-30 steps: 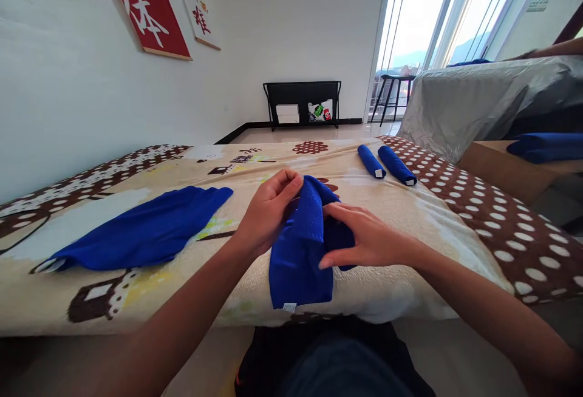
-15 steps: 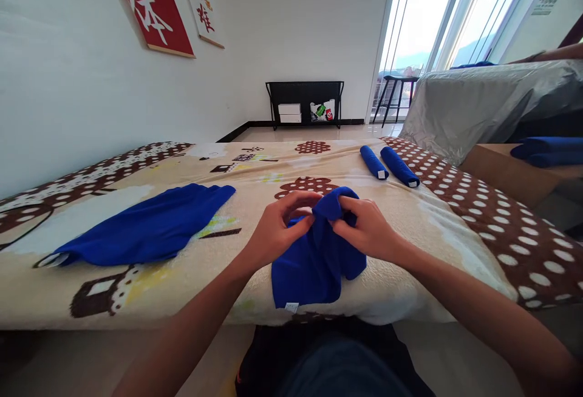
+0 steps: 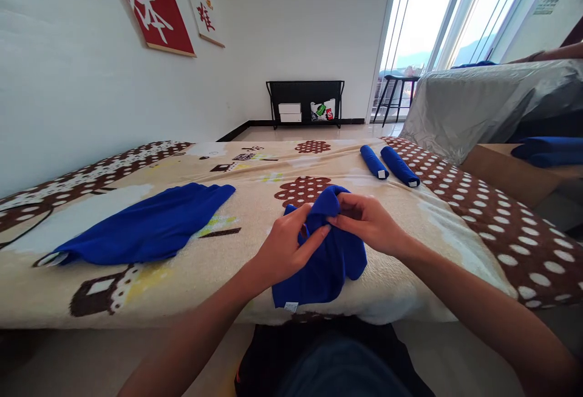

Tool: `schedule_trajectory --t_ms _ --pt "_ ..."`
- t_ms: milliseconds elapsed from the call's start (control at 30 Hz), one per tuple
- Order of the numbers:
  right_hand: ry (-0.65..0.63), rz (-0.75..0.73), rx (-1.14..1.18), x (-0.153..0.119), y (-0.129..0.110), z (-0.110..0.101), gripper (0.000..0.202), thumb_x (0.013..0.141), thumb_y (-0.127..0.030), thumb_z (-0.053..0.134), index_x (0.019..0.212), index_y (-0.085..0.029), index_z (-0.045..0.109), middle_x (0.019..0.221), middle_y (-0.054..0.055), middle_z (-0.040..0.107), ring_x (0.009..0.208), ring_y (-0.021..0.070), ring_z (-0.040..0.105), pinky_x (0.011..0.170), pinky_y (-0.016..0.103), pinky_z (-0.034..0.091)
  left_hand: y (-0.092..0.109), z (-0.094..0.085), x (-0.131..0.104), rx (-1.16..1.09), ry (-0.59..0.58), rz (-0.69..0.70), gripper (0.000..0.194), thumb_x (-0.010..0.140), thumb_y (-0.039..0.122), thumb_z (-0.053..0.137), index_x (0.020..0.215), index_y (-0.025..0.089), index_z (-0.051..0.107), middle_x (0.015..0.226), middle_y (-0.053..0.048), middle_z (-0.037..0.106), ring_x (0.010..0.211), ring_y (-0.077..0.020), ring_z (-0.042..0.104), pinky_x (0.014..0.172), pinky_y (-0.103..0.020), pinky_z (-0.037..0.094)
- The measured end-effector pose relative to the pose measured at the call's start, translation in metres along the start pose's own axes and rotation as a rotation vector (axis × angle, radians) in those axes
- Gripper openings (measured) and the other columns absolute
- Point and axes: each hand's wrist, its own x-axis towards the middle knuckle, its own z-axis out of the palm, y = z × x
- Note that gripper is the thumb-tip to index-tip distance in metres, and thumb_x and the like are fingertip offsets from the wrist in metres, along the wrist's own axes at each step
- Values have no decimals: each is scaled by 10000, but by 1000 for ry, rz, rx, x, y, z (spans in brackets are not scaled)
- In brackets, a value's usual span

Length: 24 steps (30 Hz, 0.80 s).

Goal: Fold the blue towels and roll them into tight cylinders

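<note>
1. From where I stood, the blue cloth point(image 3: 319, 278) was bunched up between the person's two hands, its lower part resting on the cream blanket point(image 3: 255, 172) and its top lifted in a fold.
2. The right hand point(image 3: 359, 218) pinched that raised fold between thumb and fingers, at the cloth's upper right.
3. The left hand point(image 3: 291, 242) came in from the other side, thumb stretched along the cloth and fingers curved; I couldn't tell whether it was gripping. The two hands were close together, with the fold between them.
4. A small white label point(image 3: 291, 307) stuck out from the cloth's bottom edge, just above the blanket's near edge, so there was little room toward the person's lap.
5. On the left, a stretch of blanket separated the left hand from a spread blue piece point(image 3: 150, 227).
6. Beyond the right hand, well apart from it, two blue rolls point(image 3: 399, 166) lay side by side near the brown dotted border point(image 3: 523, 245).
7. Straight ahead, the blanket ran on past a printed brown flower point(image 3: 296, 189) to its far edge.
</note>
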Motion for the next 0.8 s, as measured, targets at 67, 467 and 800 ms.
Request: schedule_trajectory --t_ms 67,467,800 --pt "39 30 110 -2 -3 -2 171 807 -321 725 883 -196 638 878 0 649 837 138 600 760 253 482 -4 -3 1 -62 53 -23 92 925 266 592 881 190 619 719 26 581 643 -109 506 639 -244 383" --pt "-184 220 -356 2 13 -55 290 651 -152 708 924 -220 640 846 -27 642 767 143 563 668 242 444 -25 -28 24 -1004 313 -637 191 740 245 688 915 175 659 843 -19 695 722 -146 633 695 -235 524" --pt "106 154 -633 -22 -18 -138 189 726 -297 726 876 -197 671 860 30 693 804 191 632 732 309 478 -20 -92 12 197 -115 -124 344 720 130 562 1024 233 686 955 -8 716 830 -207 650 714 -270 478"
